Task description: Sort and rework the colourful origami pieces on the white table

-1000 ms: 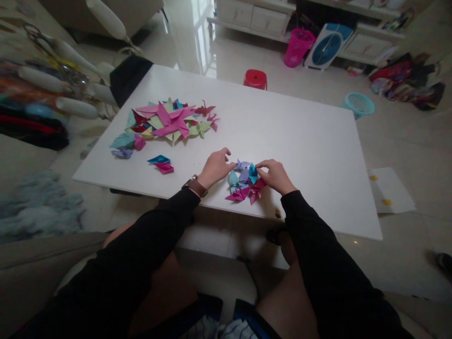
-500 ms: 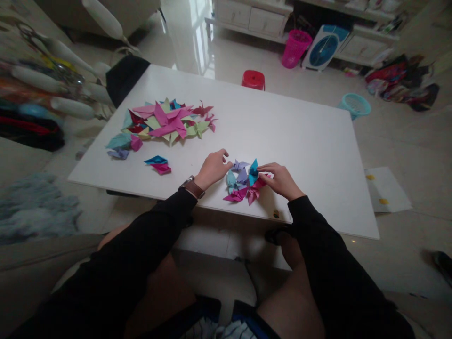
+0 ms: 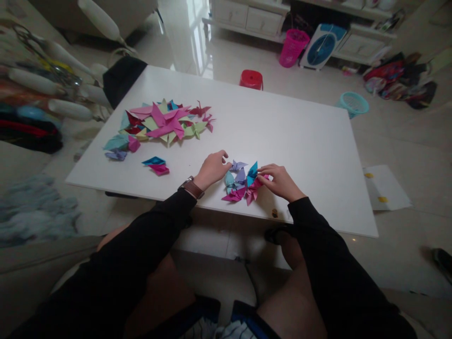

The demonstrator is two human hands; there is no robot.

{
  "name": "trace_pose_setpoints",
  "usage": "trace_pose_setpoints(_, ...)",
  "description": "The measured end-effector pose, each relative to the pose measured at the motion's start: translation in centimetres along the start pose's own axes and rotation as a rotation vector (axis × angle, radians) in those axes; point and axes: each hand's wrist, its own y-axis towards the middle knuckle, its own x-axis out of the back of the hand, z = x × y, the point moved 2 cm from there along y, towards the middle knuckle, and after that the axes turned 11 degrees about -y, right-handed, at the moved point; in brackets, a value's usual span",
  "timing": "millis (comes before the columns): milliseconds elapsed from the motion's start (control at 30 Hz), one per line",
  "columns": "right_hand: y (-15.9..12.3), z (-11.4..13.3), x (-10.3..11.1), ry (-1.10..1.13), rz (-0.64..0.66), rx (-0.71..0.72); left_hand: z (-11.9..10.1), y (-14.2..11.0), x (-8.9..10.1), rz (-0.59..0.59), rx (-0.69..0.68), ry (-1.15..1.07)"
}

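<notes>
A small cluster of folded paper pieces lies near the front edge of the white table (image 3: 300, 141). My right hand (image 3: 279, 182) is at its right side, thumb and fingertips closed at the edge of a blue origami piece (image 3: 252, 174). Left of the cluster is my left hand (image 3: 212, 170), fingers curled but apart, its thumb by the tip of a lavender origami piece (image 3: 238, 165). Another lavender piece (image 3: 240, 176), a light teal piece (image 3: 229, 180) and pink origami pieces (image 3: 234, 195) sit close together between the hands. My right fingers partly cover the pink paper there.
A heap of origami topped by a pink pinwheel shape (image 3: 167, 122) lies at the table's far left. Nearer are a blue boat-like piece (image 3: 154, 161) and a pink one (image 3: 160, 169). A red stool (image 3: 251, 79) stands beyond the table, a teal basket (image 3: 354, 104) at its right.
My right thumb and fingertips have drawn slightly closer to the blue origami piece. My left hand stays in place; the whole view has shifted a little.
</notes>
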Motion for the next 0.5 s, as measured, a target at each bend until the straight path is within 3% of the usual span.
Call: trace_pose_setpoints(500,0.05,0.26,-0.25,-0.033,-0.028,0.036,-0.31,-0.16,0.43,-0.033,0.012,0.053)
